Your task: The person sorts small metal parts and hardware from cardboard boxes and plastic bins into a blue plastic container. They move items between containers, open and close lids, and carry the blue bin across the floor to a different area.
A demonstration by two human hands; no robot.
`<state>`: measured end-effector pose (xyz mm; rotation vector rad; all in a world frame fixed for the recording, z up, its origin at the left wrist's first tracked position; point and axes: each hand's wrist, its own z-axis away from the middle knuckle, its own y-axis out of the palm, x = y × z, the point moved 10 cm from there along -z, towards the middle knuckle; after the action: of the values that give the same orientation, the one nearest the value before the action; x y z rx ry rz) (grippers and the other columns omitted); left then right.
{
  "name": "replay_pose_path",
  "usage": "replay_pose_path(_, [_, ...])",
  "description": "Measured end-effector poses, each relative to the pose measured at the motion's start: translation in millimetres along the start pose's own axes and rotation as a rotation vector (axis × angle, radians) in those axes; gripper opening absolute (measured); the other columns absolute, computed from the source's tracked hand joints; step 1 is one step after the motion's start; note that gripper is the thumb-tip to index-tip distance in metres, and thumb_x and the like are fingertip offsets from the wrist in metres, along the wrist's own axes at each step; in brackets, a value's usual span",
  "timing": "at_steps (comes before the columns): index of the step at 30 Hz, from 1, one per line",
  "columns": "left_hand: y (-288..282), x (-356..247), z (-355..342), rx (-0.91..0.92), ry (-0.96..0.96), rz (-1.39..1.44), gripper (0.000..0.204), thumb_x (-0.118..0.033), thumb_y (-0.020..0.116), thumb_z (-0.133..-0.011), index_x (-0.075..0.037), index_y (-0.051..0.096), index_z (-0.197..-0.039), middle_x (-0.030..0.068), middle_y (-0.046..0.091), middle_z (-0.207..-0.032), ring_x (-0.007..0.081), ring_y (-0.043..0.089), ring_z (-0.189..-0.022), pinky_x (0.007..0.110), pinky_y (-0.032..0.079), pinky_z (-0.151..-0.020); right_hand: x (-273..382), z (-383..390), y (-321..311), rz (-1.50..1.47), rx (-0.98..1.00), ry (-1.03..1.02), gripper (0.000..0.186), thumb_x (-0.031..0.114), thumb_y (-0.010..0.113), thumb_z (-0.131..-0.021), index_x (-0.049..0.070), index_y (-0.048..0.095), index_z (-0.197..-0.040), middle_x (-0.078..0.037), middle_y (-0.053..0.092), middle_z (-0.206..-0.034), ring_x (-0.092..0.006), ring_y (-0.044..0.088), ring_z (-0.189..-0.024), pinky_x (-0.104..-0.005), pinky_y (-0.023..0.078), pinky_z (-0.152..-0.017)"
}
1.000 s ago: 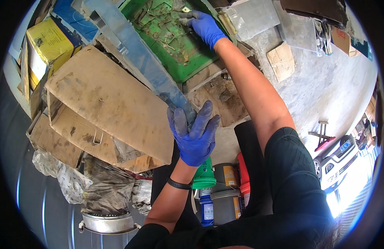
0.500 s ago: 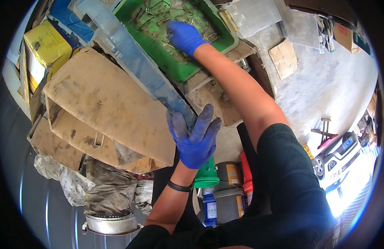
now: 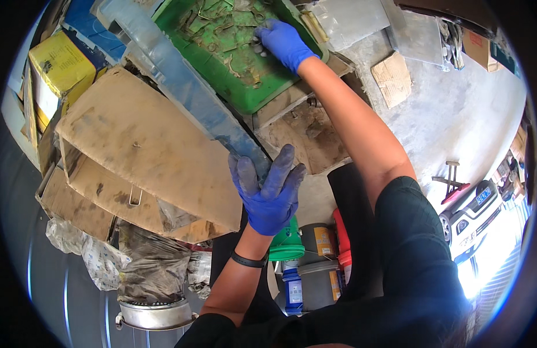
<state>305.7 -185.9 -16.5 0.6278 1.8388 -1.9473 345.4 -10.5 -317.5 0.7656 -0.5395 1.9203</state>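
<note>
My right hand [image 3: 285, 45], in a blue glove, is over the right side of a green plastic bin [image 3: 262, 98]. Its fingers curl downward with dirty grey tips, and whatever they hold is hidden. Bent metal wire pieces [image 3: 222, 26] and dirt lie scattered on the bin floor, some close to those fingertips. Lower down, my left hand [image 3: 267, 191], also blue-gloved, has its grey-smudged fingers spread apart. It rests by the near end of a long translucent blue plastic container [image 3: 187, 93], which runs along the green bin's left side.
Stained cardboard [image 3: 141, 145] lies left of the blue container, with a yellow box [image 3: 62, 61] beyond. Buckets, one of them green [image 3: 287, 243], stand below my left hand. A metal pot [image 3: 155, 313] is at lower left. A flat cardboard piece [image 3: 391, 79] and a white car [image 3: 477, 223] are rightward.
My right hand has moved right within the green bin, baring more of the wire pieces and green floor. The left hand stays by the blue container's end, fingers still spread.
</note>
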Motion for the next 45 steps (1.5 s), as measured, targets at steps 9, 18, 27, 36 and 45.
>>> replay_pose_path(9, [2.0,-3.5,-3.8,-0.023,0.014,-0.002,0.017,-0.008,0.068,-0.080,-0.019,0.075,-0.091,0.0067,0.057,-0.134,0.0447,0.017,-0.144,0.054,0.013,-0.117,-5.5,12.0,38.1,0.661,0.081,-0.174,0.023,0.021,0.064,-0.080,0.006,0.065,-0.097,-0.019,0.068,-0.097,-0.0403,0.064,-0.093,-0.0462,0.052,-0.082])
replay_pose_path(18, [2.2,-2.1,-2.5,-0.005,-0.001,0.000,0.019,-0.006,0.068,-0.078,-0.020,0.075,-0.090,0.0061,0.057,-0.134,0.0448,0.016,-0.144,0.054,0.013,-0.117,-23.3,46.7,95.5,1.105,0.376,-0.238,0.025,0.015,0.056,-0.083,0.009,0.070,-0.102,-0.018,0.070,-0.103,-0.0365,0.067,-0.095,-0.0461,0.053,-0.080])
replay_pose_path(27, [-3.6,0.8,-3.1,-0.033,-0.047,0.008,0.007,-0.014,0.072,-0.082,-0.014,0.071,-0.088,-0.0021,0.054,-0.138,0.0364,0.018,-0.144,0.063,0.028,-0.107,22.5,42.1,5.6,1.177,-0.040,0.043,0.022,0.014,0.063,-0.079,0.006,0.073,-0.097,-0.021,0.069,-0.102,-0.0364,0.068,-0.095,-0.0447,0.054,-0.082])
replay_pose_path(36, [-0.9,-0.7,-3.7,-0.033,-0.029,0.004,0.010,-0.012,0.069,-0.082,-0.017,0.072,-0.090,0.0002,0.054,-0.138,0.0395,0.019,-0.144,0.058,0.024,-0.112,5.1,32.0,51.0,0.523,0.171,-0.154,0.031,0.023,0.059,-0.081,0.004,0.068,-0.103,-0.024,0.066,-0.104,-0.0417,0.063,-0.100,-0.0450,0.052,-0.085])
replay_pose_path(45, [0.0,-1.5,-2.3,-0.062,-0.036,0.029,0.010,-0.013,0.071,-0.082,-0.016,0.071,-0.092,-0.0033,0.051,-0.142,0.0365,0.019,-0.144,0.061,0.027,-0.109,-2.4,18.4,-7.0,1.224,0.049,0.034,0.025,0.015,0.059,-0.084,0.009,0.073,-0.104,-0.017,0.068,-0.112,-0.0334,0.067,-0.103,-0.0440,0.055,-0.081])
